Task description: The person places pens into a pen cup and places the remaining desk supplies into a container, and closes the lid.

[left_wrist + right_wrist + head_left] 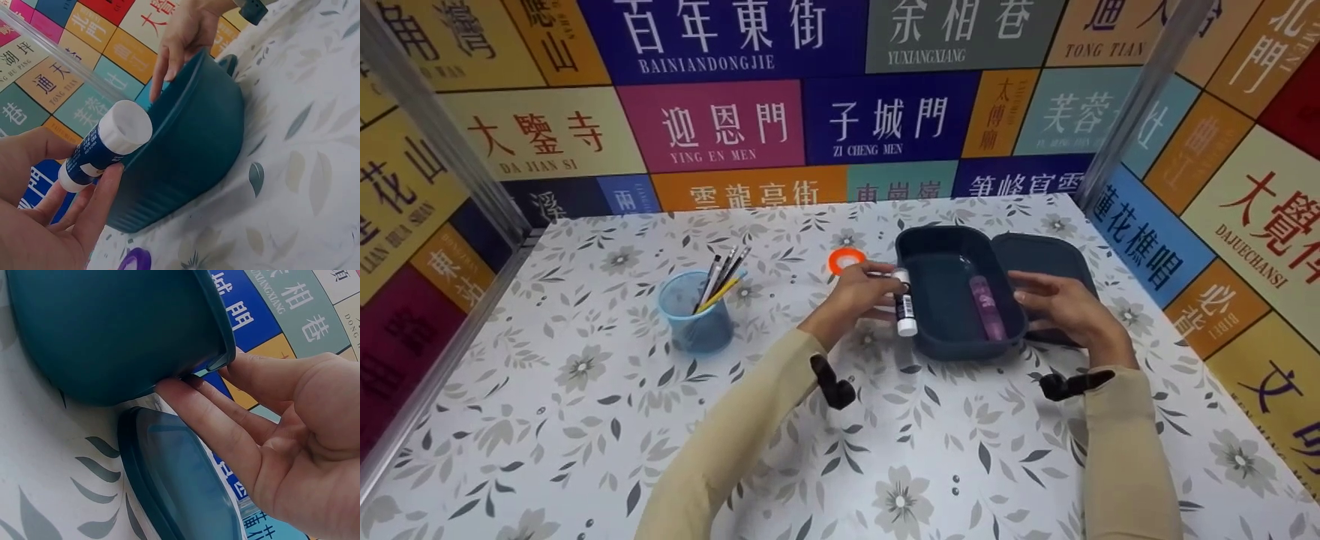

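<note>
My left hand [859,296] pinches a glue stick [906,304] with white ends and a dark blue label. It is held just outside the left wall of a dark teal box [952,346]; in the left wrist view the glue stick [101,146] tilts in front of the rim. Inside the open box lies a purple tube [988,309]. At the opposite wall, my right hand [1061,307] holds the box edge, thumb at the rim and fingers against the outside. The right wrist view shows those fingers [208,419] under the rim's lip.
A matching lid [1054,259] lies right of the box, partly behind my right hand. An orange ring [847,261] sits beyond my left hand. A purple ring [136,260] lies near the box's base. Further left stands a blue cup [697,322] with several pens and pencils.
</note>
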Action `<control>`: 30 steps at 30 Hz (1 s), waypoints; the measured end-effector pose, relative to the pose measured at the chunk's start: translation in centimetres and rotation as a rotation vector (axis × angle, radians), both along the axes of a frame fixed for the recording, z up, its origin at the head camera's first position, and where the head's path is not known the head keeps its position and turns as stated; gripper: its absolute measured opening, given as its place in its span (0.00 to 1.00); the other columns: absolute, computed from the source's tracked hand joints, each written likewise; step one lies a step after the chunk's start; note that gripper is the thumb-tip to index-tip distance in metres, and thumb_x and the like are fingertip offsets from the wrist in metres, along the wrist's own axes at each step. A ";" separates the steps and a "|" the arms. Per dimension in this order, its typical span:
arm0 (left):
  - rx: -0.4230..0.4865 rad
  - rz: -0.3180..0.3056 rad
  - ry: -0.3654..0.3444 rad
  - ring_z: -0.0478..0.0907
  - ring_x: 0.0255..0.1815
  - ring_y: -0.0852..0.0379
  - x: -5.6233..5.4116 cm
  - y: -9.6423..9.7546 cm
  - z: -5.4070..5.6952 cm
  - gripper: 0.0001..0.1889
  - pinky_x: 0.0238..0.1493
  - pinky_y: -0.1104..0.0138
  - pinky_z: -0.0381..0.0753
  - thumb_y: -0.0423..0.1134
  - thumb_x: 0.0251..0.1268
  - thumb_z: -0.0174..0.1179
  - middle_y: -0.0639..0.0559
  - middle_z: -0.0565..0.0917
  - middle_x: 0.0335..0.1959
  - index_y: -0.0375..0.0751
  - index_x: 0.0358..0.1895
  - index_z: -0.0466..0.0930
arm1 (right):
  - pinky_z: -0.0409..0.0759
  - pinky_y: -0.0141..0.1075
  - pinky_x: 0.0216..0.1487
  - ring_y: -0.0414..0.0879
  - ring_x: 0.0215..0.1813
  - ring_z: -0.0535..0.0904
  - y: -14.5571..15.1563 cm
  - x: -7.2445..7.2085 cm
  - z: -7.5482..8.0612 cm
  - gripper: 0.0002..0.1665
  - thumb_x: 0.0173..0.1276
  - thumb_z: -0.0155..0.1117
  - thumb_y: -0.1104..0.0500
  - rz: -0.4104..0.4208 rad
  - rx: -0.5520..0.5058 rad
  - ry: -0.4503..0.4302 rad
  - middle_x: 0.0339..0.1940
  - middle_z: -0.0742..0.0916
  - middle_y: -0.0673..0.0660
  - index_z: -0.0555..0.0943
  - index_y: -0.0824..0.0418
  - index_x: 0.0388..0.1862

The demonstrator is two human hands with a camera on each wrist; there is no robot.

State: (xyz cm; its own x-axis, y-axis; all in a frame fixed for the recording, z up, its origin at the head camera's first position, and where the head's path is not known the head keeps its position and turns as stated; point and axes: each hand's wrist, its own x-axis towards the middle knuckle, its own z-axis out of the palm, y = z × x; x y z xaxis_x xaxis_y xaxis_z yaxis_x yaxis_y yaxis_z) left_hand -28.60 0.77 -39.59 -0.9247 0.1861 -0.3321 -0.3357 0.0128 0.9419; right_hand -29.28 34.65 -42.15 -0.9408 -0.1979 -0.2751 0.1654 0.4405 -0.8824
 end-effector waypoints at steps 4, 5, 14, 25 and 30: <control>0.034 0.012 0.006 0.86 0.36 0.51 0.0 0.9 0.1 0.20 0.37 0.56 0.91 0.32 0.62 0.65 0.44 0.87 0.43 0.41 0.59 0.77 | 0.86 0.41 0.56 0.56 0.72 0.70 0.1 0.1 -0.1 0.39 0.75 0.61 0.49 0.005 -0.006 0.004 0.78 0.69 0.62 0.61 0.52 0.80; 0.041 0.016 0.010 0.85 0.34 0.52 0.0 1.1 0.1 0.20 0.37 0.56 0.91 0.31 0.62 0.65 0.45 0.87 0.41 0.41 0.58 0.77 | 0.86 0.41 0.56 0.56 0.71 0.70 0.1 0.1 -0.1 0.39 0.74 0.61 0.48 0.004 -0.004 0.006 0.78 0.69 0.62 0.61 0.51 0.80; 0.060 0.029 0.031 0.81 0.31 0.53 -0.1 3.3 0.2 0.21 0.34 0.59 0.91 0.30 0.59 0.67 0.47 0.85 0.34 0.41 0.56 0.77 | 0.87 0.42 0.56 0.59 0.72 0.70 0.0 0.2 -0.1 0.38 0.75 0.60 0.49 0.013 -0.001 0.018 0.77 0.69 0.64 0.61 0.52 0.80; 0.058 0.092 0.071 0.80 0.31 0.54 -1.0 5.4 0.4 0.22 0.34 0.56 0.91 0.26 0.57 0.67 0.45 0.82 0.35 0.38 0.56 0.76 | 0.87 0.40 0.54 0.54 0.69 0.73 0.0 0.1 -0.1 0.38 0.74 0.61 0.49 0.007 -0.004 0.019 0.77 0.70 0.64 0.61 0.53 0.80; 0.049 0.127 0.082 0.83 0.28 0.52 -0.9 6.9 0.4 0.20 0.29 0.57 0.90 0.24 0.55 0.68 0.44 0.84 0.37 0.38 0.52 0.78 | 0.87 0.41 0.54 0.49 0.64 0.77 -0.2 0.0 -0.1 0.39 0.74 0.62 0.49 -0.006 -0.015 0.008 0.76 0.71 0.64 0.61 0.53 0.79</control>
